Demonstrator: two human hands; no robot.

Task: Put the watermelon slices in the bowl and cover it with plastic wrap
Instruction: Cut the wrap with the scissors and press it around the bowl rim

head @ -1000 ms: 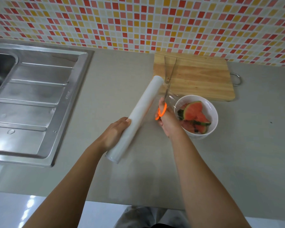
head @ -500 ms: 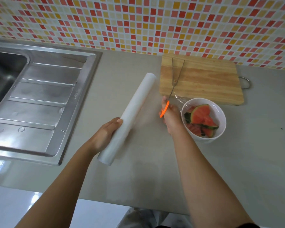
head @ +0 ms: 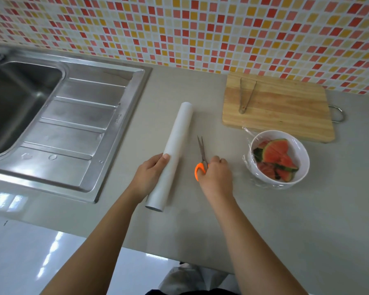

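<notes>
On the grey counter [head: 264,220], the plastic wrap roll [head: 177,143] lay in the left hand [head: 148,176], whose fingers curled round it. The film-covered white bowl [head: 305,167] held the watermelon slices [head: 275,155]. The right hand [head: 216,176] gripped the scissors [head: 202,152], blades nearly closed

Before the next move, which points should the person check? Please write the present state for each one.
1. All watermelon slices inside the white bowl: ok.
2. The plastic wrap lies over the bowl: ok.
3. Wrap edges pressed tight to the bowl: not ok, loose folds stick out.
4. Blades of the scissors closed, in the right hand: ok.
5. The left hand steadies the wrap roll on the counter: ok.
</notes>
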